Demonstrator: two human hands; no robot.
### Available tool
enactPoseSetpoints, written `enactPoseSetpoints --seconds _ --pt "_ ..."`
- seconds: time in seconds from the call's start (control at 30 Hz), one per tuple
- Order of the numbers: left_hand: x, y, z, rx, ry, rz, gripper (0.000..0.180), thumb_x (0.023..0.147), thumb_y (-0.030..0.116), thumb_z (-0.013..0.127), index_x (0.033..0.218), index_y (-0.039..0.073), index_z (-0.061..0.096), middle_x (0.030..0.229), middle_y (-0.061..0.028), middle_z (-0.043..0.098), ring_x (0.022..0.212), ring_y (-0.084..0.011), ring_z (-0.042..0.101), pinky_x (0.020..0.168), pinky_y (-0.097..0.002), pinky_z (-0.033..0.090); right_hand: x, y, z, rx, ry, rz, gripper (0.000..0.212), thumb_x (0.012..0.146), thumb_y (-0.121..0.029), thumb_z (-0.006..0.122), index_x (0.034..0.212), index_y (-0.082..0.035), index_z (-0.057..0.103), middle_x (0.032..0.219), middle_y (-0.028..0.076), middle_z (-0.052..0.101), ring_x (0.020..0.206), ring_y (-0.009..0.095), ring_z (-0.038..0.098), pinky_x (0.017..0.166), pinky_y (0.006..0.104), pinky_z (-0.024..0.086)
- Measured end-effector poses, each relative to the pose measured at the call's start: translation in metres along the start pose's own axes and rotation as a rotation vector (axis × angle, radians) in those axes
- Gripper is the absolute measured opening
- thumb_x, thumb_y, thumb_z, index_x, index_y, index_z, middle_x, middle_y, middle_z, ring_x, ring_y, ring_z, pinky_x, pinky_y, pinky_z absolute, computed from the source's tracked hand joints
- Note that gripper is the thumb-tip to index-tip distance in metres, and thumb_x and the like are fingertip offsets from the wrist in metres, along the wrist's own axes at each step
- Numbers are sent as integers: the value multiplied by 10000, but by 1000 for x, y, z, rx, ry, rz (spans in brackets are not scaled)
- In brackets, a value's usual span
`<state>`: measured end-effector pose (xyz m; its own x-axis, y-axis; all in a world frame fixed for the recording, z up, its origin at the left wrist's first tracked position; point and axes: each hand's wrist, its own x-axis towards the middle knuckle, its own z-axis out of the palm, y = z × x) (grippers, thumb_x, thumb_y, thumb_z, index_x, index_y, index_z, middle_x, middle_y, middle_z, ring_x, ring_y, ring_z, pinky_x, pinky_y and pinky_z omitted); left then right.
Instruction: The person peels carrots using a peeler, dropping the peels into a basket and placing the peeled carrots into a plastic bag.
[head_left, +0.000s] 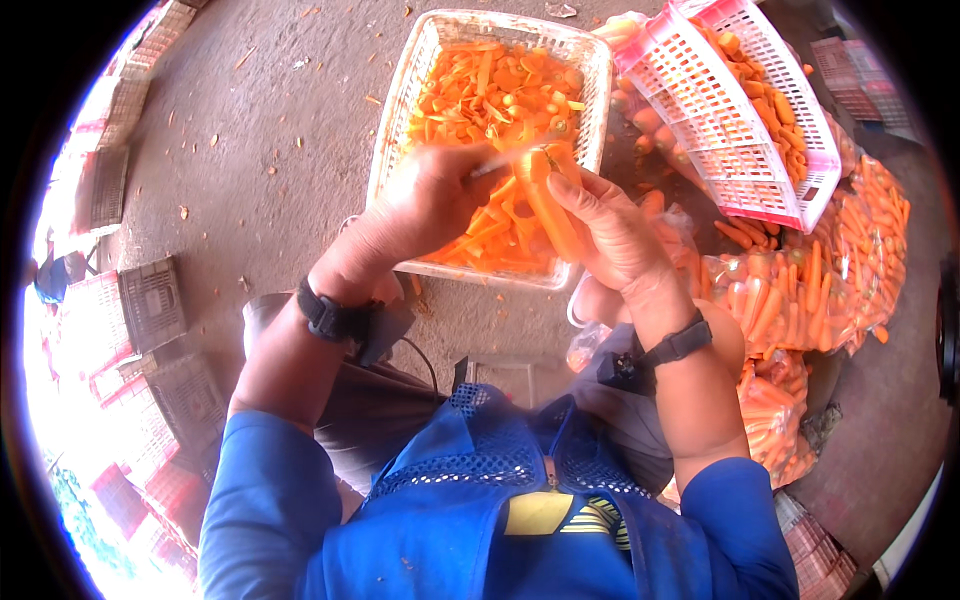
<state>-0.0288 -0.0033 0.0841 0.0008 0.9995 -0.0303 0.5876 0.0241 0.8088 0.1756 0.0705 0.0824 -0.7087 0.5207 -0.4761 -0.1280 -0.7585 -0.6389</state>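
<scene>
Over a white crate of orange peelings, my right hand is closed around a thick carrot. The carrot is tilted, its top end pointing up and away from me, with the thumb along its side. My left hand is closed on a thin, pale, blade-like tool. Motion blurs the tool, so its exact kind is unclear; its tip reaches the carrot's top end. Below the hands, carrot peelings and cut ends fill much of the white crate.
A pink-and-white basket of carrots stands tilted at the far right. Clear bags of carrots lie beside my right arm. Stacked crates line the left side. Scraps lie scattered on the concrete floor.
</scene>
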Motion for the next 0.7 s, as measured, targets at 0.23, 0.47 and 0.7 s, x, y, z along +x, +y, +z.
enactPoseSetpoints --seconds 0.23,0.47,0.7 --pt "1 1 12 141 -19 101 77 881 67 598 865 -4 622 692 -189 604 655 -349 619 585 -400 476 6 9 -4 -235 -48 -117 305 837 -205 756 1066 -40 642 899 18 649 688 79 586 528 221 461" --pt "3 2 14 123 -18 174 49 850 33 600 838 -12 615 693 -199 607 671 -367 630 584 -402 481 2 5 -5 -291 -70 -116 324 794 -188 778 1042 -31 642 825 9 629 577 67 541 467 208 414" --pt "5 2 16 108 -113 192 58 781 -19 588 831 -10 616 693 -199 612 683 -368 637 584 -392 486 -6 -2 -2 -470 -124 -103 399 756 -213 773 1089 -59 616 786 -23 584 546 44 505 450 190 399"
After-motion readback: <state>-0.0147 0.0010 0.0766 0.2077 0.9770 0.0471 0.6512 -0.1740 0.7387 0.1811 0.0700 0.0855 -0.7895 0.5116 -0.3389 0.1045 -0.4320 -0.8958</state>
